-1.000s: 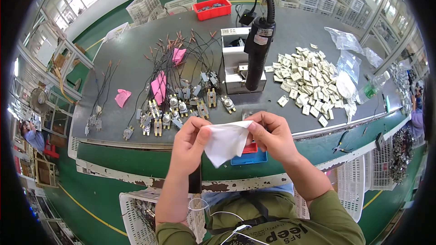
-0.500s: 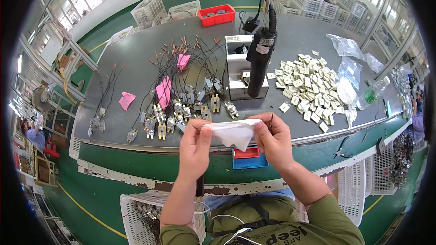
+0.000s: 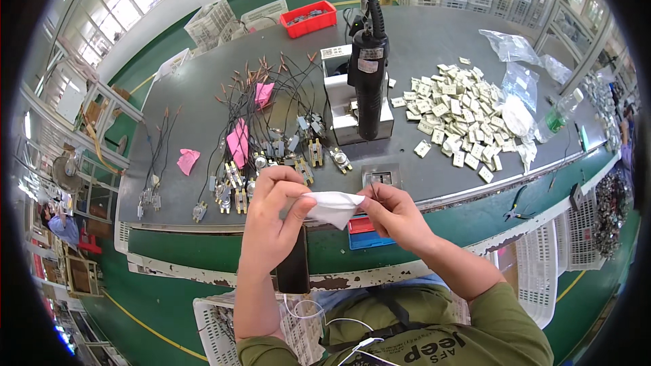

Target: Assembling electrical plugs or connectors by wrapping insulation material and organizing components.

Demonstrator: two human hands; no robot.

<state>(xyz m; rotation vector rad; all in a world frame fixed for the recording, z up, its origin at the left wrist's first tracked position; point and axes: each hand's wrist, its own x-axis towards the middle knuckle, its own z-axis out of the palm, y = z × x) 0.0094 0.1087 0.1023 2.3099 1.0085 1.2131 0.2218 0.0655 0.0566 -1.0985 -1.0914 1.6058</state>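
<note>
A small soft white cloth (image 3: 333,207) is stretched between my hands above the table's front edge. My left hand (image 3: 274,213) pinches its left end between thumb and fingers. The other end is in the closed fingers of my right hand (image 3: 393,213). A thin dark piece sticks up by my right fingers, too small to name. Behind my hands lies a small metal fixture (image 3: 383,175), partly covered by the right fingers. Left of it are several metal and ceramic parts with black wires (image 3: 271,152). Below the cloth sits a red and blue tray (image 3: 369,234), partly hidden.
A black electric screwdriver (image 3: 369,85) hangs over a white and metal box (image 3: 339,61). To the right lies a heap of cream-coloured blocks (image 3: 458,118), with clear bags (image 3: 519,85), a bottle (image 3: 559,115) and pliers (image 3: 519,205). A red bin (image 3: 308,20) stands at the back.
The cloth has been drawn together into a narrower shape, and my hands are closer to each other. The view has shifted, and the metal fixture and a black phone-like slab now show.
</note>
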